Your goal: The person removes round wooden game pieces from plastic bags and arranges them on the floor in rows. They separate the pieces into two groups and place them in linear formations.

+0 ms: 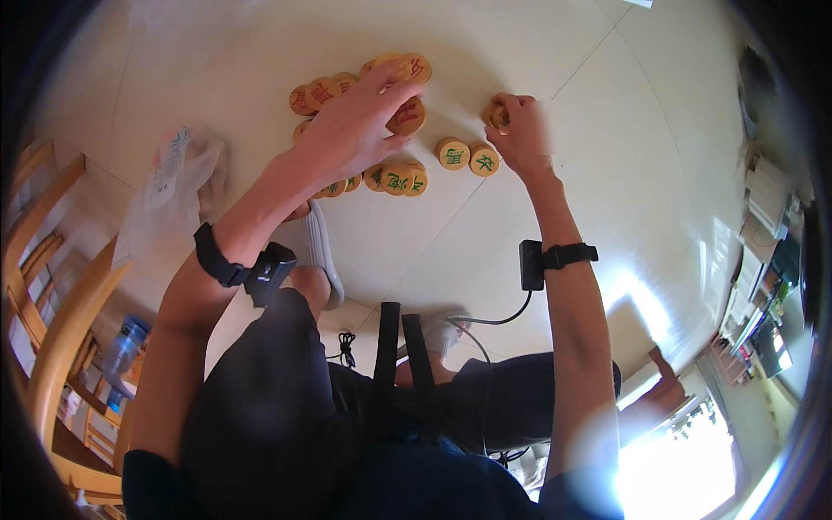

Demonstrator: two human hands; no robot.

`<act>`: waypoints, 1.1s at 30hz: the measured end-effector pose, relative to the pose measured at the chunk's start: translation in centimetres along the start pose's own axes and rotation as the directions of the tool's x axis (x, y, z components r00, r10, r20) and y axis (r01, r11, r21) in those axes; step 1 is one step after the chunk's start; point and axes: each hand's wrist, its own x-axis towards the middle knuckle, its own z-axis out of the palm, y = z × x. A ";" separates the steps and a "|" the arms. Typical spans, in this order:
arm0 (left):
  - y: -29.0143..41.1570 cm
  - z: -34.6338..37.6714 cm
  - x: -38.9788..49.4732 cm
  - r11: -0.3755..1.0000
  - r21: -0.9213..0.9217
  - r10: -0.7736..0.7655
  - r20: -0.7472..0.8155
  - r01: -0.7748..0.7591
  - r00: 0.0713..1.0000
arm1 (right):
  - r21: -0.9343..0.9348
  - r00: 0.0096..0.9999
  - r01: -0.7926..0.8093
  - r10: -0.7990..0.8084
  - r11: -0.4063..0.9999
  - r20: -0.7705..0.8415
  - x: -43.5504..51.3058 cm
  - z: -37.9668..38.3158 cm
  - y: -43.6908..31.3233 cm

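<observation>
Round wooden Chinese chess pieces lie on the pale tiled floor. My left hand (351, 123) reaches over the pile, its fingers around a large red-marked piece (406, 116); whether it grips that piece cannot be told. More red-marked pieces (322, 92) overlap in a row beyond the hand. Green-marked pieces (398, 179) lie together nearer to me, partly behind my wrist. Two green-marked pieces (453, 155) sit side by side between my hands. At the right, my right hand (520, 133) has its fingers closed around wooden pieces (499, 117), partly hidden by the fingers.
A crumpled clear plastic bag (175, 188) lies on the floor at left, near wooden chairs (65, 325) and a large plastic bottle (127, 344). My socked foot (312, 240) is just below the pieces. A cable (500, 321) runs from my right wrist device. Cluttered shelves (767, 201) stand far right.
</observation>
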 end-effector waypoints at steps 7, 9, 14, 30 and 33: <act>-0.4 -1.9 -5.1 0.998 -0.063 -0.037 -0.168 0.027 0.985 | 0.266 0.995 0.064 -0.043 0.962 -0.085 -6.4 -0.4 -3.6; -0.7 -2.0 -6.2 0.995 -0.085 -0.069 -0.214 0.051 0.974 | 0.057 0.991 0.076 -0.069 0.996 -0.119 -7.5 0.7 -4.4; -2.5 -3.9 -9.5 0.996 -0.082 0.011 -0.373 -0.045 0.928 | 0.052 0.980 0.114 -0.104 0.992 -0.170 -8.5 0.3 -5.8; -7.5 -3.9 -19.3 0.959 -0.253 -0.223 -0.389 0.129 0.894 | 0.329 0.922 0.039 -0.161 0.944 0.353 -15.5 4.4 -9.0; -7.5 -3.2 -18.8 0.956 -0.271 -0.213 -0.393 0.109 0.894 | 0.430 0.962 0.153 -0.233 0.890 0.140 -13.9 2.5 -9.3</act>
